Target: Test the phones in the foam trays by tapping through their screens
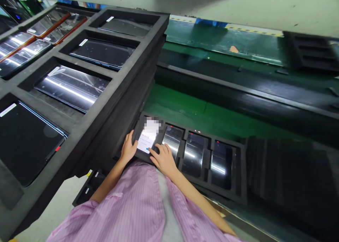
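A smartphone with its screen lit white (147,140) lies in the leftmost slot of a black foam tray (242,175) in front of me. My left hand (129,148) rests at the tray's left edge, thumb and fingers apart, with the thumb beside the lit phone. My right hand (164,159) is spread over the right side of that slot. Its index fingertip touches the lower screen near a small blue button. Three dark-screened phones fill the other slots: one partly under my right fingers (173,137), a middle one (193,153) and a rightmost one (221,164).
A tall stack of black foam trays (132,83) rises at my left, its top tray holding several phones. More dark foam (288,178) stands at the right. Beyond the green bench (180,100) runs a black rail (238,86). A slotted black tray (312,53) sits far right.
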`<state>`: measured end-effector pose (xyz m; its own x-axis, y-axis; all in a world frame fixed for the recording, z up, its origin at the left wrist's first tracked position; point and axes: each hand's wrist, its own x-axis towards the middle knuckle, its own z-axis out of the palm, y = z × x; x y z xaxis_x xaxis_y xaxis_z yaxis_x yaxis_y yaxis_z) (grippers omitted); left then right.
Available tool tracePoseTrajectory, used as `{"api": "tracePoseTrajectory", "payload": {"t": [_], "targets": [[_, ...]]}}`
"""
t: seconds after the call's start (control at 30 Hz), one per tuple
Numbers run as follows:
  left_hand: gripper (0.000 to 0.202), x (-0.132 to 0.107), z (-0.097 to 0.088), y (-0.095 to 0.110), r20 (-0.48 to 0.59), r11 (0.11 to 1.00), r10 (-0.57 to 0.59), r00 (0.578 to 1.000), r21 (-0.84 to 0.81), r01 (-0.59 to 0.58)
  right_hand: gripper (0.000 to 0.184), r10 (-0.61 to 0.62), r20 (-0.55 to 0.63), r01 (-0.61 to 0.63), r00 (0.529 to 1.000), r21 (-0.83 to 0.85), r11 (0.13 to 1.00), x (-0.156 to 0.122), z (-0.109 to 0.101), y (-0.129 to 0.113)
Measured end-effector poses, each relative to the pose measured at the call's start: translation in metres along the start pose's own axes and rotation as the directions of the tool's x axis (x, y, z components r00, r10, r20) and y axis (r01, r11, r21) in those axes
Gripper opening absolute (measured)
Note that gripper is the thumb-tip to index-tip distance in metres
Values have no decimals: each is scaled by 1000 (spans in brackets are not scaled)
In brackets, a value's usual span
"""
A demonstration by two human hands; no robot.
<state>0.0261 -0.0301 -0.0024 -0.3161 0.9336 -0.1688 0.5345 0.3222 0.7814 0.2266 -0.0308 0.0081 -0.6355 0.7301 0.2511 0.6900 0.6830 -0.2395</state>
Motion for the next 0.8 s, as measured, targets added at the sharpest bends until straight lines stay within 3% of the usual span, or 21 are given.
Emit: {"api": "tracePoseTrajectory", "payload": {"t": [0.6,0.7,0.8], "targets": [[57,0,-1,0,26,1000,-8,1000,25,7,30,-3,43,4,999,-16,1000,2,2,-2],[58,-4,-3,4,11,995,59,998,81,-60,30,-1,50,2,999,-23,1000,1,3,-1],[53,-7,-7,13,18,954,214,977,211,-213,30,-11,38,13,999,-31,999,1,3,-1]]}}
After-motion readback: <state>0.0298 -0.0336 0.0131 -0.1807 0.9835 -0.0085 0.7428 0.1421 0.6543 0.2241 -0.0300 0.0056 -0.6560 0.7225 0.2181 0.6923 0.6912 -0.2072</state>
